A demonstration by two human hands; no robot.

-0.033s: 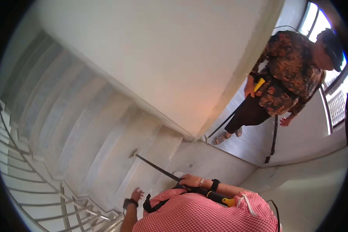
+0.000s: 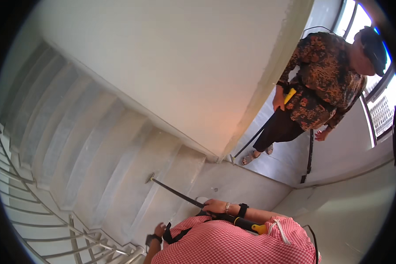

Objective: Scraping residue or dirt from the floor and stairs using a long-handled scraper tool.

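Observation:
My right hand (image 2: pixel 214 206) is closed round the dark pole of a long-handled scraper (image 2: pixel 180 194). The tool's black and yellow grip end lies against my red-and-white checked clothing (image 2: pixel 220 242). Its small flat head (image 2: pixel 149 178) rests on a concrete stair tread, ahead and to the left. Low in the view, my left hand (image 2: pixel 161 229) hangs beside a black strap on my front. Its fingers look loosely apart, and I see nothing in them; part of the hand is hard to make out.
Concrete stairs (image 2: pixel 105 136) run along the left, bordered by a metal railing (image 2: pixel 44 226). A pale wall (image 2: pixel 163 66) stands ahead. On the landing (image 2: pixel 286 160) at right, another person (image 2: pixel 321 83) holds a similar yellow-handled pole (image 2: pixel 289 96) beside a window (image 2: pixel 380 108).
My left hand has moved right, closer to my body and the black strap. The scraper head sits slightly lower and further left in the view. My right hand keeps its grip.

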